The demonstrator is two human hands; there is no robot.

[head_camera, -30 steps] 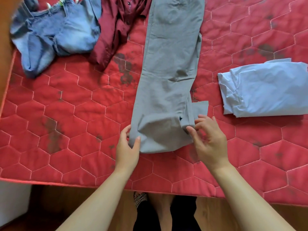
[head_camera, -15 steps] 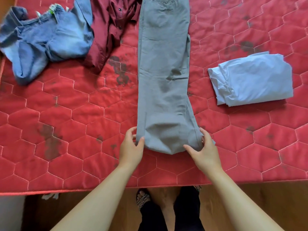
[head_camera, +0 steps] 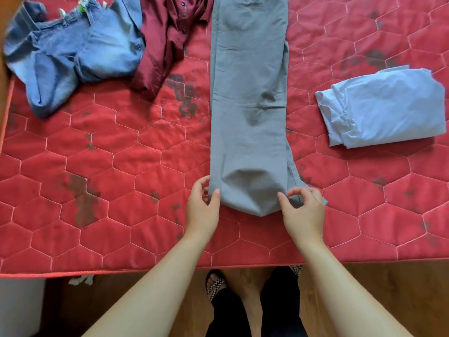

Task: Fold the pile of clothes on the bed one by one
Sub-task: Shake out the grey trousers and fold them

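Note:
Grey trousers (head_camera: 247, 98) lie lengthwise down the middle of the red quilted mattress (head_camera: 109, 171), legs folded one over the other, hems nearest me. My left hand (head_camera: 202, 210) pinches the left corner of the hem between thumb and fingers. At the right corner of the hem my right hand (head_camera: 303, 212) pinches the cloth. Crumpled blue jeans (head_camera: 70, 49) lie at the far left, with a maroon shirt (head_camera: 167, 37) bunched beside them. A folded pale blue garment (head_camera: 386, 105) rests on the right.
The mattress's near edge (head_camera: 218, 266) runs across below my hands, with wooden floor and my feet in sandals (head_camera: 216, 285) beneath. A white object (head_camera: 19, 307) stands at the lower left. Dark stains mark the red cover.
My right hand tucked in the lower leg's loose hem flap and now pinches the right corner. The trouser legs lie more squarely stacked. The left hand kept its hold.

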